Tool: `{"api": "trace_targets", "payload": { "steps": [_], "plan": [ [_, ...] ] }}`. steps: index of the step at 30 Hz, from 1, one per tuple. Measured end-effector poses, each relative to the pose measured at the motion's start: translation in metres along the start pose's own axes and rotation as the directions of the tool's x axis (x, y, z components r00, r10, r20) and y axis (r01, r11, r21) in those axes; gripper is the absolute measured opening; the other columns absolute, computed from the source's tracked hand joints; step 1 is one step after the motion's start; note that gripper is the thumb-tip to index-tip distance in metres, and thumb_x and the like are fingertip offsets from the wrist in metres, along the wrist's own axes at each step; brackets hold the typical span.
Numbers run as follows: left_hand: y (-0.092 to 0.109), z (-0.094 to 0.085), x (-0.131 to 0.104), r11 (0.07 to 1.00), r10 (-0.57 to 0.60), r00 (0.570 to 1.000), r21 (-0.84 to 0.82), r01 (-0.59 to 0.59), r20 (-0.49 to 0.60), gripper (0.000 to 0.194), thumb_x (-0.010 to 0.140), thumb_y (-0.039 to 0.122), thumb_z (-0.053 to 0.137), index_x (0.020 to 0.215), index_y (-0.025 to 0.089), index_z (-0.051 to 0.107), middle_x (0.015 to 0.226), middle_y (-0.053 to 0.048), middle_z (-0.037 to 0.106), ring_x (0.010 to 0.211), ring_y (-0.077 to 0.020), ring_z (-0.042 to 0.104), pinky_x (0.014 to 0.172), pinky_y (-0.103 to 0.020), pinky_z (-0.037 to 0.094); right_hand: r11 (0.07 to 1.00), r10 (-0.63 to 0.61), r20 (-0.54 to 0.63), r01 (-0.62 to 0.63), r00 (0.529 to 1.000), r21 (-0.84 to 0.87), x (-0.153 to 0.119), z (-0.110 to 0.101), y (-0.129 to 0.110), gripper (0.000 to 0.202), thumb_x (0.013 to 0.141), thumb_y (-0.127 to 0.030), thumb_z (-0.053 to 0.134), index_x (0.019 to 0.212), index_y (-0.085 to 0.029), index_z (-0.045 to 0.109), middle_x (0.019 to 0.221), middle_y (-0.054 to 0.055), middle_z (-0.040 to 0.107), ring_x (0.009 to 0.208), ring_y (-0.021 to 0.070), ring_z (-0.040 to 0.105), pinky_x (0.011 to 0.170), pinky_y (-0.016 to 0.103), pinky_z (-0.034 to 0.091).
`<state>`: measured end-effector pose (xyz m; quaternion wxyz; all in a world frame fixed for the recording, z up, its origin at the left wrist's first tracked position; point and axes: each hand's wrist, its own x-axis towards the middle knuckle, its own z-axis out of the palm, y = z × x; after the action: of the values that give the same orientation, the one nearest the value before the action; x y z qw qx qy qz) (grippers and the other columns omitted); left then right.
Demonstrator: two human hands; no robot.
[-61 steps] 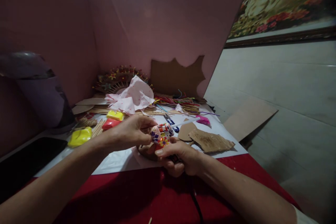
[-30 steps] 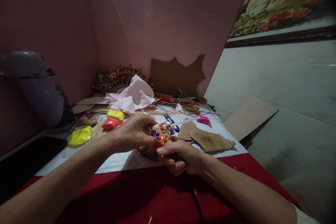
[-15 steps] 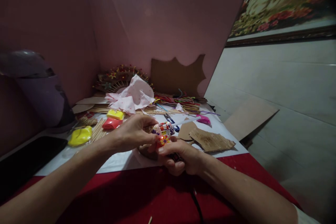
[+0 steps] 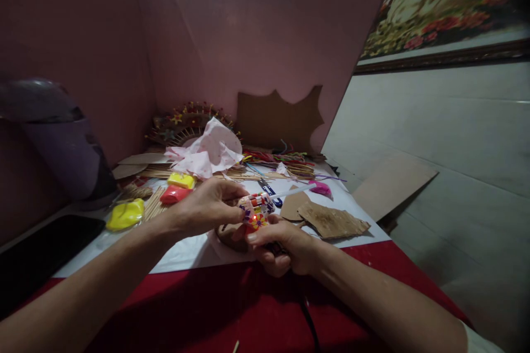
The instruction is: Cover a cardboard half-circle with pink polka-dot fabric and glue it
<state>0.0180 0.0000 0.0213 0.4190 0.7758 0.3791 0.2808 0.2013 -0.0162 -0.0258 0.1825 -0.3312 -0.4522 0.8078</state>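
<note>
Both of my hands meet at a flower-patterned glue gun [image 4: 259, 210] with a small glowing red light and a translucent stick jutting from it toward the right. My right hand [image 4: 285, 245] is wrapped round its lower part. The fingers and thumb of my left hand [image 4: 213, 207] are closed at its left side; part of their grip is hidden. Just below and behind the glue gun is a round brown piece [image 4: 232, 236], partly covered by my hands. A dark cord [image 4: 308, 320] hangs below my right hand over the red cloth.
Blue-handled scissors [image 4: 273, 196] and torn cardboard [image 4: 333, 219] lie behind and right of my hands. Yellow clay [image 4: 125, 214], red clay [image 4: 176, 194] and thin sticks [image 4: 155, 205] are at left, near a purple bin [image 4: 72, 154]. Pink patterned fabric [image 4: 209, 149] lies farther back.
The fingers of my left hand have shifted slightly on the glue gun, and its red light shows more clearly. My right hand keeps nearly the same place.
</note>
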Motion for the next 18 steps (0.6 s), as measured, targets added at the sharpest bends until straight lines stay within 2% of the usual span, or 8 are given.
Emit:
{"api": "trace_targets", "payload": {
  "steps": [5, 9, 11, 15, 18],
  "plan": [
    [-0.0032, -0.0035, 0.0009, 0.999, 0.016, 0.997, -0.041, -0.013, 0.078, 0.02, 0.069, 0.024, 0.061, 0.084, 0.013, 0.07, 0.077, -0.003, 0.066, 0.071, -0.0173, 0.058, 0.062, -0.026, 0.044, 1.0, 0.007, -0.004, -0.007, 1.0, 0.013, 0.0002, -0.0008, 0.0001, 0.022, 0.064, -0.028, 0.066, 0.067, -0.017, 0.048, 0.039, -0.008, 0.046, 0.025, 0.001, 0.024, 0.027, 0.012, 0.016],
    [-0.0029, 0.0003, 0.001, 0.999, -0.008, 1.0, -0.051, 0.009, 0.012, 0.027, 0.074, 0.033, 0.06, 0.086, 0.01, 0.069, 0.075, -0.005, 0.066, 0.066, -0.0154, 0.056, 0.059, -0.026, 0.042, 0.999, -0.02, 0.013, 0.02, 1.0, 0.025, -0.0004, 0.0004, 0.0004, 0.018, 0.063, -0.025, 0.063, 0.073, -0.016, 0.051, 0.04, -0.007, 0.048, 0.025, 0.0012, 0.023, 0.027, 0.012, 0.016],
    [-0.0018, 0.0013, 0.001, 0.996, -0.016, 1.0, -0.085, 0.018, 0.016, 0.03, 0.076, 0.035, 0.06, 0.086, 0.008, 0.069, 0.073, -0.005, 0.066, 0.064, -0.0145, 0.055, 0.058, -0.025, 0.041, 0.999, -0.023, 0.025, 0.023, 0.999, 0.024, -0.0003, 0.0004, 0.0004, 0.017, 0.064, -0.025, 0.063, 0.073, -0.016, 0.051, 0.04, -0.007, 0.048, 0.025, 0.0014, 0.023, 0.027, 0.012, 0.016],
    [-0.0025, -0.002, 0.0019, 0.981, 0.02, 0.994, -0.196, 0.002, 0.11, 0.025, 0.076, 0.033, 0.062, 0.082, 0.01, 0.07, 0.081, -0.006, 0.068, 0.071, -0.0156, 0.058, 0.066, -0.027, 0.043, 1.0, 0.005, 0.026, -0.006, 1.0, 0.031, 0.0002, -0.0012, 0.0001, 0.019, 0.065, -0.026, 0.065, 0.071, -0.016, 0.05, 0.041, -0.007, 0.047, 0.025, 0.0014, 0.024, 0.028, 0.013, 0.016],
    [-0.0059, -0.005, 0.003, 0.98, 0.056, 0.985, -0.2, -0.022, 0.166, 0.022, 0.074, 0.03, 0.064, 0.085, 0.012, 0.071, 0.085, -0.006, 0.068, 0.078, -0.0175, 0.059, 0.072, -0.028, 0.045, 0.999, 0.018, 0.004, -0.018, 1.0, 0.039, 0.0004, -0.0023, -0.0001, 0.02, 0.066, -0.027, 0.066, 0.07, -0.015, 0.05, 0.041, -0.007, 0.047, 0.027, 0.0008, 0.025, 0.029, 0.013, 0.015]
  ]
}}
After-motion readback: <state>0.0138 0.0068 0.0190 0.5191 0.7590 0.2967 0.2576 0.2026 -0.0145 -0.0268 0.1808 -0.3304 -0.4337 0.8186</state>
